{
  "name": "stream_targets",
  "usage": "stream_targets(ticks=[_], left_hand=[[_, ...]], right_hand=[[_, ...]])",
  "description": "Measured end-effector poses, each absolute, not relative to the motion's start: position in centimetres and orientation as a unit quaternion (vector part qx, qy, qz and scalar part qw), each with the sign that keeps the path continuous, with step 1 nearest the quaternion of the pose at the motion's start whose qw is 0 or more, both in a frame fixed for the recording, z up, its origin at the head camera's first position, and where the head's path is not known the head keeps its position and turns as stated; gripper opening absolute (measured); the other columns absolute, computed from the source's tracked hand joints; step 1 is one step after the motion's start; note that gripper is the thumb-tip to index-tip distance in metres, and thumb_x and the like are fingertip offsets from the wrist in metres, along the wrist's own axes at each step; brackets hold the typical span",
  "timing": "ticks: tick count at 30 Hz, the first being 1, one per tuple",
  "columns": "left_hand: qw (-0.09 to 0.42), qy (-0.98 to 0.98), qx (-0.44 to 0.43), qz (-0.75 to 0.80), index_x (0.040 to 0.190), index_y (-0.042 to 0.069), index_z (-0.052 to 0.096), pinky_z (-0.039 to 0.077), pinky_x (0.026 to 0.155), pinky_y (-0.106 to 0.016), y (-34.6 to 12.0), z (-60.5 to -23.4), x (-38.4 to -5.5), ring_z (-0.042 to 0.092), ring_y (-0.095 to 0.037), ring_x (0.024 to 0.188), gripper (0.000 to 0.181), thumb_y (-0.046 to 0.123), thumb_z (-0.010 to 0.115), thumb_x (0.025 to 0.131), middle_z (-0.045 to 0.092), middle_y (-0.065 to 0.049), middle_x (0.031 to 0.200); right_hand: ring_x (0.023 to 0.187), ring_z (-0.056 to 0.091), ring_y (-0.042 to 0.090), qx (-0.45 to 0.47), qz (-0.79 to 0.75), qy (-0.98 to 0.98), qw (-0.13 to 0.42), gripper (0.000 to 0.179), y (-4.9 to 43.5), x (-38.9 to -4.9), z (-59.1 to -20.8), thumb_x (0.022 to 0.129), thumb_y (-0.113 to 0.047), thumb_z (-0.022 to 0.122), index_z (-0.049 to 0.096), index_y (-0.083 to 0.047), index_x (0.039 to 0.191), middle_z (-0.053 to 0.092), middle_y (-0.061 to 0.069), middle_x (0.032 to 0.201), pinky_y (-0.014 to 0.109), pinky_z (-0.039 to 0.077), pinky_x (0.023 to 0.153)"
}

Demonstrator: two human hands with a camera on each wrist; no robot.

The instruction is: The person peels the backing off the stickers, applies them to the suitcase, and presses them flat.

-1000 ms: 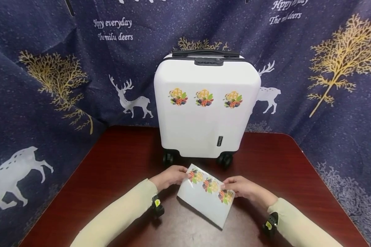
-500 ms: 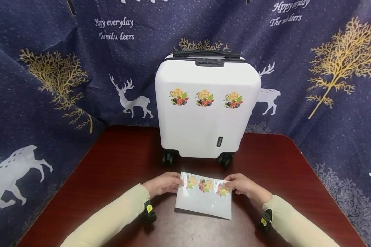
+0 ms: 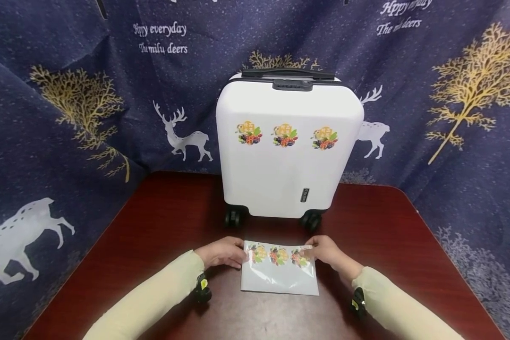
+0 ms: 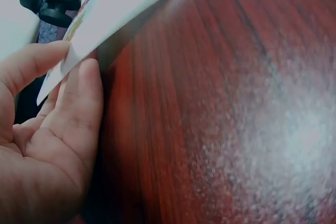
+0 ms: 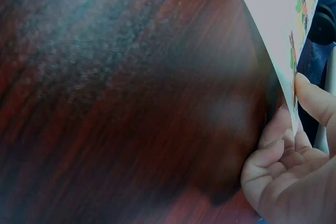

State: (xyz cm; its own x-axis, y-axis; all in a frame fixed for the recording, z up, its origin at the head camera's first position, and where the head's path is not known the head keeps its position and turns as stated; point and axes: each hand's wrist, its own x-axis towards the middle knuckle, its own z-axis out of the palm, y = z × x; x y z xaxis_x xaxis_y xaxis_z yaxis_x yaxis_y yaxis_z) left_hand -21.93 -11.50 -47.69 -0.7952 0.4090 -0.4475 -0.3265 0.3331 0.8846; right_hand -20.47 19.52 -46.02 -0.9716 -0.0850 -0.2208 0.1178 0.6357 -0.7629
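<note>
A glossy white sticker sheet (image 3: 278,278) with three fruit-print stickers along its far edge lies low over the table in front of the suitcase. At its upper left corner my left hand (image 3: 224,252) pinches the edge, thumb on top and fingers beneath, as the left wrist view (image 4: 58,124) shows. My right hand (image 3: 328,251) pinches the upper right corner, its thumb over the rightmost sticker. In the right wrist view the sheet (image 5: 278,19) slants away from the right-hand fingers (image 5: 273,153) curled below it. Behind it stands a white suitcase (image 3: 276,174) with three matching stickers in a row.
The suitcase's black wheels (image 3: 233,218) rest on the dark red wooden table (image 3: 170,212), just beyond the sheet. A black handle (image 3: 288,73) tops the case. A navy curtain (image 3: 170,80) with deer and trees hangs behind and at both sides. Wrist cameras (image 3: 202,288) are strapped to both forearms.
Both hands have turned the sheet from a steep slant to nearly square with the suitcase. It has also shifted slightly left and lies flatter; both hands keep their hold.
</note>
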Motion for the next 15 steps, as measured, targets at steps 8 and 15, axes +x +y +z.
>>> stream_targets(ticks=[8,15], left_hand=[[0.311,0.761,0.010,0.569,0.128,-0.011,0.057,0.063,0.071,-0.029,-11.6,-47.5,-22.4,0.066,-0.012,0.074,0.039,0.006,0.063,0.093,0.071,-0.008,0.093],[0.302,0.761,-0.015,0.574,0.116,-0.008,0.063,0.063,0.070,-0.027,-11.6,-47.3,-23.1,0.066,-0.011,0.072,0.025,0.011,0.062,0.099,0.071,-0.005,0.086]], right_hand=[[0.063,0.054,0.016,0.030,-0.392,0.914,0.098,0.028,19.4,-20.7,-46.1,0.081,-0.013,0.084,0.066,0.006,0.090,0.063,0.010,0.077,0.024,0.042,0.054],[0.060,0.054,0.015,0.015,-0.359,0.929,0.085,0.033,19.3,-21.3,-45.8,0.082,-0.020,0.084,0.063,0.004,0.090,0.061,0.008,0.072,0.023,0.044,0.052]])
